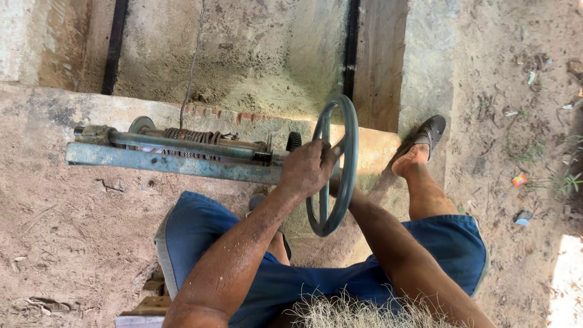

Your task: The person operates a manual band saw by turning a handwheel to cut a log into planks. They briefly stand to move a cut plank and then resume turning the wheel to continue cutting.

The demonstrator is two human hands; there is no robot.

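Dry, straw-like fibres (352, 311) fringe the bottom edge at six o'clock, just above blue denim shorts (200, 234) on the seated person. From there both forearms run up toward a large blue-green metal handwheel (347, 182) at the centre, seen nearly edge-on. Left hand (306, 170) sits on the wheel's near spoke and hub, fingers curled tight around it, a grip suited to turning. Right hand (337, 185) reaches in behind the rim at about four o'clock of the wheel; its fingers are hidden, so their state cannot be told. Wheel caps the right end of a long blue-grey steel beam (170, 163) lying across the low concrete ledge (54, 100) toward nine o'clock, carrying a rusty coiled spring (191, 135) on a shaft. One foot in a dark sandal (425, 138) is planted at two o'clock, apparently bracing the body.
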